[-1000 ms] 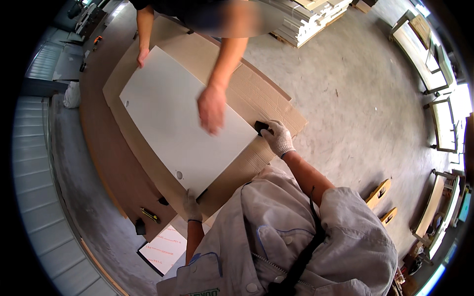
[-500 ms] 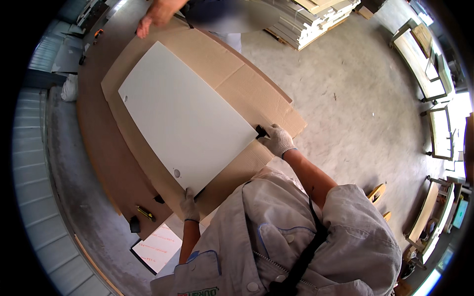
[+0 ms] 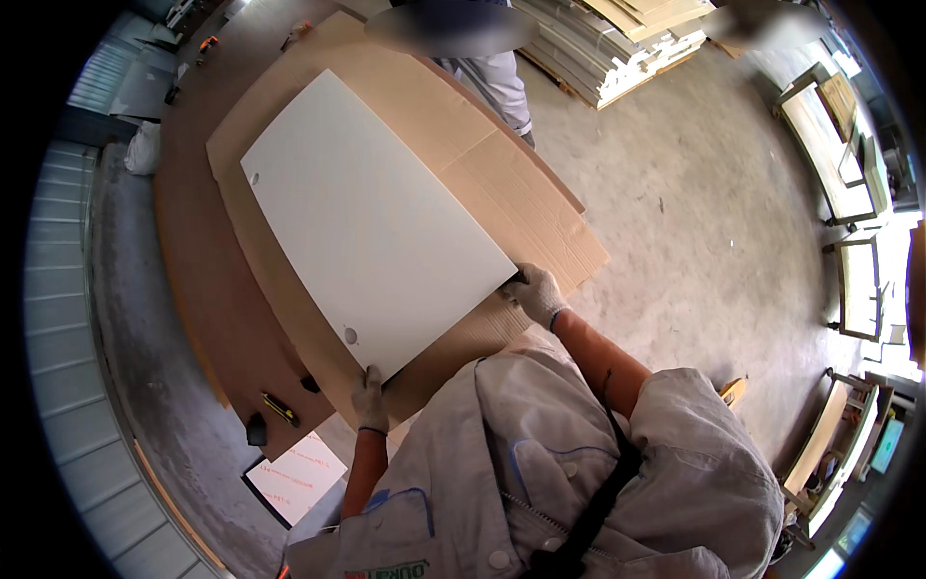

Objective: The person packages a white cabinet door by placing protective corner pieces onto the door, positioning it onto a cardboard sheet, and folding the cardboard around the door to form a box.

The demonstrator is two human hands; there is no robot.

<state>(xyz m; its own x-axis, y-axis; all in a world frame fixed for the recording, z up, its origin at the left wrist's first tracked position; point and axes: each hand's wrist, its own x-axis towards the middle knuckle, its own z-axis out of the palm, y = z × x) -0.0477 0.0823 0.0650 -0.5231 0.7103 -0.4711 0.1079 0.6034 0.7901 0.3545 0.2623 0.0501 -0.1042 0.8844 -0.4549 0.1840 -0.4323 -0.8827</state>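
Note:
A flat white panel (image 3: 371, 217) with a round hole near each left-hand corner lies on a sheet of brown cardboard (image 3: 463, 164). My left hand (image 3: 369, 400), in a light knitted glove, is closed on the panel's near left corner, thumb on top and the other fingers mostly hidden. At the near right corner my right hand (image 3: 536, 294), gloved too, closes around a small black corner protector (image 3: 516, 280) set against the panel. The hand covers most of that black piece.
Beneath the cardboard is a brown tabletop (image 3: 203, 280), with a yellow-black utility knife (image 3: 281, 409) and small black pieces (image 3: 256, 429) near its end. A co-worker (image 3: 492, 82) stands across the table. Stacked boards (image 3: 598, 48) and wheeled carts (image 3: 820, 145) stand farther off.
The co-worker's hand has drawn back from the panel's far end, and the co-worker's legs show more. My right hand has brought the black corner protector closer against the panel's corner.

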